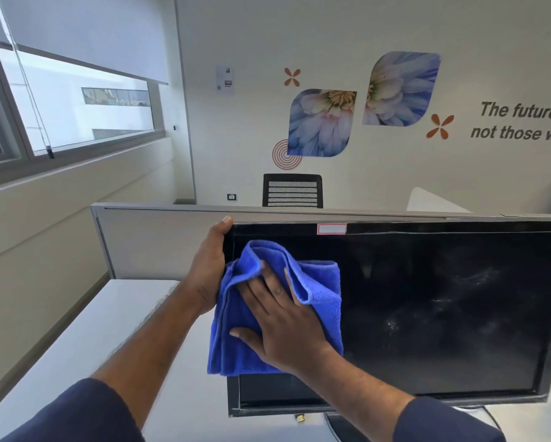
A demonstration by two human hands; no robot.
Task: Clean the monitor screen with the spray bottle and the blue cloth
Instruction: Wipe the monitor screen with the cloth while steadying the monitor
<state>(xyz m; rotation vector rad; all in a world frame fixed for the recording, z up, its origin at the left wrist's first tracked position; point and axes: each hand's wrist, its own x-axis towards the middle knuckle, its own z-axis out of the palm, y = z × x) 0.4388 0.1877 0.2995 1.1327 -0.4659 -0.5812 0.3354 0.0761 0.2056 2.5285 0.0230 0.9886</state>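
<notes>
Pressing blue cloth [319, 282] under right hand [287, 327] fingers [261, 295], monitor [443, 314]

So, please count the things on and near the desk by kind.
Monitor: 1
Cloth: 1
Hands: 2, left and right
Chair: 1
Spray bottle: 0 in view
Total: 5

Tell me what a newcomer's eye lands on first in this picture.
First the blue cloth, pressed flat against the left part of the black monitor screen by the right hand. Next the left hand, its grip on the monitor's upper left edge. Behind, two blue flower decals stand out on the white wall above a black office chair.
</notes>
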